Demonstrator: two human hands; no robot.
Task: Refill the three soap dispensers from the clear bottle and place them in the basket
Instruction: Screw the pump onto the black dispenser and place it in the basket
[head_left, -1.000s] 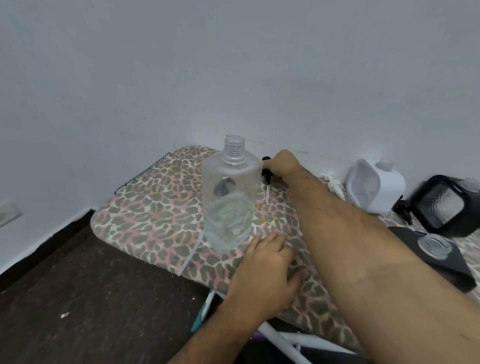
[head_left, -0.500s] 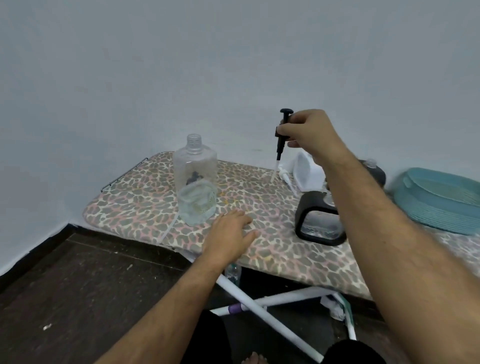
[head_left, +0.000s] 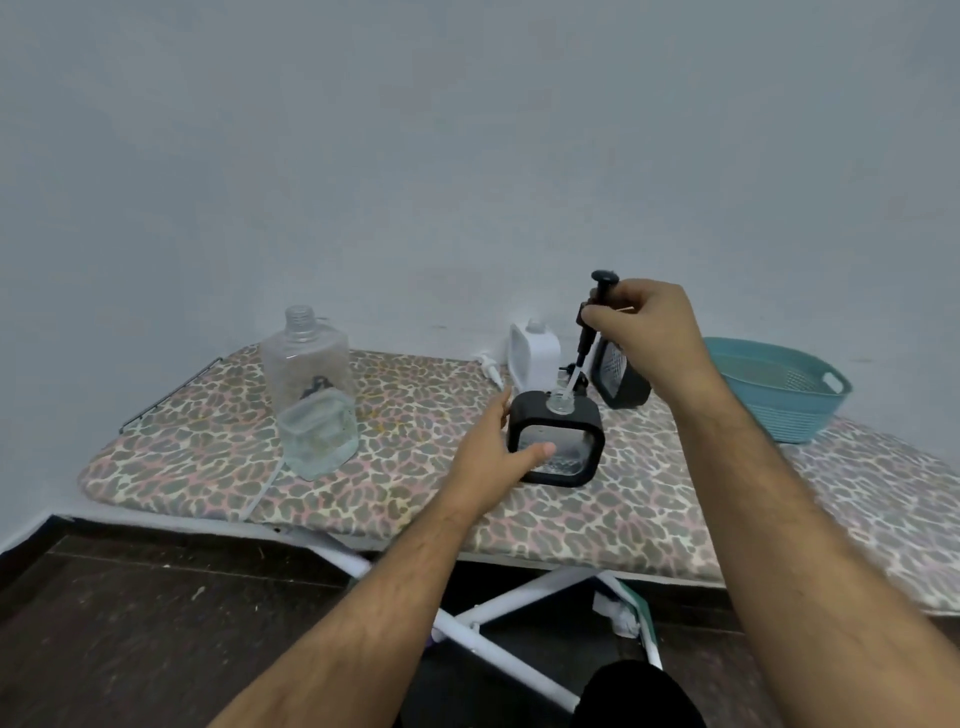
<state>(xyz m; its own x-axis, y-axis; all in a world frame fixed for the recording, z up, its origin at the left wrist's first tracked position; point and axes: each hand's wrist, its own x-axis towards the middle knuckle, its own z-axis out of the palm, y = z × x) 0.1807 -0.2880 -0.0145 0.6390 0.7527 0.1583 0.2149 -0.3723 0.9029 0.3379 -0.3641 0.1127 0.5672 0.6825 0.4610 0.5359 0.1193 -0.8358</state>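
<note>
A black square soap dispenser (head_left: 566, 421) stands mid-board with its clear neck uncapped. My left hand (head_left: 496, 449) grips its left side, thumb across the front. My right hand (head_left: 647, 332) pinches a black pump head (head_left: 597, 306) above it, the pump's thin tube reaching down to the neck. A white dispenser (head_left: 535, 353) and a second black dispenser (head_left: 621, 379) stand behind. The clear bottle (head_left: 311, 389), uncapped and part full, stands to the left. A teal basket (head_left: 779, 389) sits at the right.
Everything rests on a leopard-print ironing board (head_left: 649, 499) against a pale wall. A white pump (head_left: 488, 366) lies by the white dispenser. The board's white legs (head_left: 498, 613) cross over a dark floor below.
My right hand carried the black pump head rightward and down over the front black dispenser. My left hand left the board surface and took hold of that dispenser's side.
</note>
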